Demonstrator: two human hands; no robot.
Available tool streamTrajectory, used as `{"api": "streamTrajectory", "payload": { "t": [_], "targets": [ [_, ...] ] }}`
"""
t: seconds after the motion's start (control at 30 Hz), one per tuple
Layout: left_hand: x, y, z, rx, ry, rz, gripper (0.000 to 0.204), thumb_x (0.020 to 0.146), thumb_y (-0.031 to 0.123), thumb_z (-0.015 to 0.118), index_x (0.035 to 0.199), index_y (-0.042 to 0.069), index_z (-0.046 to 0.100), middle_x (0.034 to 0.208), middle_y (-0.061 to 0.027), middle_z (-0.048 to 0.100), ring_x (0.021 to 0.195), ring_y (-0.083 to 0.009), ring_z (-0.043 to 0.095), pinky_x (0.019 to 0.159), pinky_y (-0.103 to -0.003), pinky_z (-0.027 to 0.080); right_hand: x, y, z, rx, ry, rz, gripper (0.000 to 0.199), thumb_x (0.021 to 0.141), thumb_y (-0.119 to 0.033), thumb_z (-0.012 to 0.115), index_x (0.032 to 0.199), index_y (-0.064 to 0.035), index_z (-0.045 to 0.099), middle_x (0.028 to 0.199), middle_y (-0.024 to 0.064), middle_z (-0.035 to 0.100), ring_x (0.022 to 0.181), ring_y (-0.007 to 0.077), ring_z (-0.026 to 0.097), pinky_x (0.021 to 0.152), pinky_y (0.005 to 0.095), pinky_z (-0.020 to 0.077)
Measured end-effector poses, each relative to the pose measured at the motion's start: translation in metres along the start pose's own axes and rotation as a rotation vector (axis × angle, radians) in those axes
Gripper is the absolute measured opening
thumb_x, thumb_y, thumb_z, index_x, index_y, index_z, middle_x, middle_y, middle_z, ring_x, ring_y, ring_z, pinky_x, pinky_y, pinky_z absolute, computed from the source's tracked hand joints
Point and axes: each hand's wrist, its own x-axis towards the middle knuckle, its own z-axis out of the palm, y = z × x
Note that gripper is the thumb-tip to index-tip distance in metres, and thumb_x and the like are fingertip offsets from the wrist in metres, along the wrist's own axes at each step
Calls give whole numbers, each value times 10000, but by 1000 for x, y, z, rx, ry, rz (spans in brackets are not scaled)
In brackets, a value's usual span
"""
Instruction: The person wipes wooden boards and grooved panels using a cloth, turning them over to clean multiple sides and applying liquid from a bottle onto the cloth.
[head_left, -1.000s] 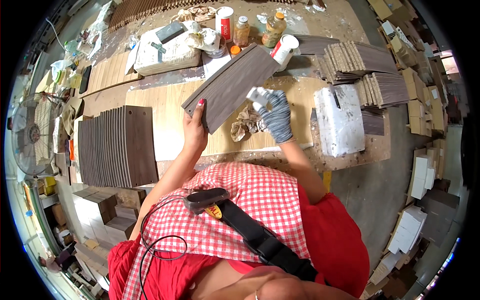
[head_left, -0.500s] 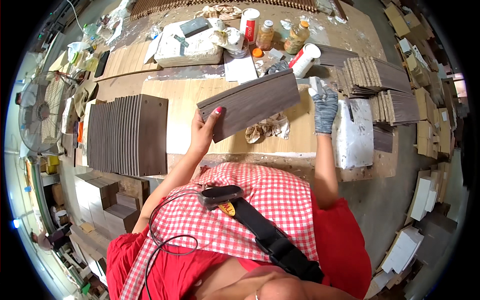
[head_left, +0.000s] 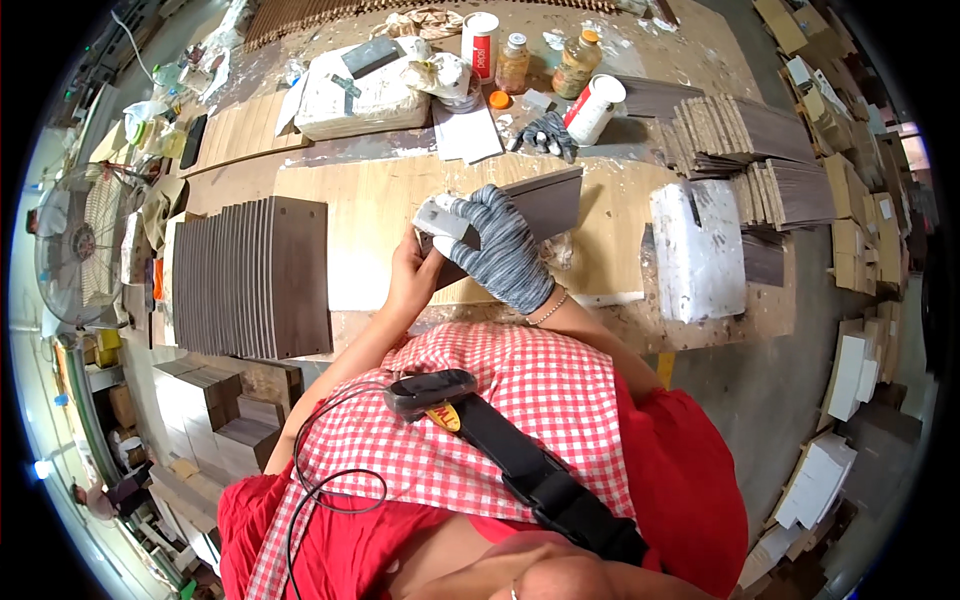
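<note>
My left hand (head_left: 415, 272) is bare and grips the near end of a dark brown wooden panel (head_left: 545, 203), held tilted above the workbench (head_left: 370, 205). My right hand (head_left: 505, 250), in a grey knit glove, presses a small white block (head_left: 436, 217) against the panel's near end, right beside my left hand. The gloved hand covers much of the panel's middle.
A row of dark panels (head_left: 250, 275) lies at the left of the bench. More panel stacks (head_left: 745, 150) lie at the right, beside a white foam block (head_left: 697, 250). Bottles, a white cup (head_left: 593, 108) and a spare glove (head_left: 548, 132) stand at the back. A fan (head_left: 75, 245) is far left.
The panel has come closer to my body. My gloved right hand swung from the panel's far right end to its near end, bringing the white block next to my left hand.
</note>
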Motion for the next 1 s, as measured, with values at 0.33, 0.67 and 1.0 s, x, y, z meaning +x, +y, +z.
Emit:
{"api": "streamTrajectory", "payload": {
  "t": [0.33, 0.67, 1.0],
  "targets": [
    [-6, 18, -4, 46, 73, 56, 315, 899, 172, 607, 1121, -17, 489, 927, -61, 624, 786, -79, 568, 656, -206, 467, -10, 58, -39, -123, 216, 221, 425, 693, -199, 743, 1050, -35, 580, 964, 102, 515, 872, 227, 556, 800, 331, 491],
    [-2, 18, -20, -84, 93, -49, 342, 907, 217, 595, 1134, -12, 481, 1016, -85, 604, 898, -115, 566, 788, -260, 463, -40, 170, -106, -388, 375, 474, 373, 733, -93, 707, 1067, 31, 598, 984, 128, 510, 881, 224, 549, 828, 322, 455],
    [-8, 24, -23, 87, 4, 106, 210, 872, 47, 602, 1067, 0, 538, 1007, -99, 617, 953, -177, 604, 820, -300, 489, -64, 185, -115, 388, 705, 707, 358, 828, -45, 633, 1168, 38, 560, 1041, 48, 616, 891, 107, 561, 784, 223, 472]
  ]
}}
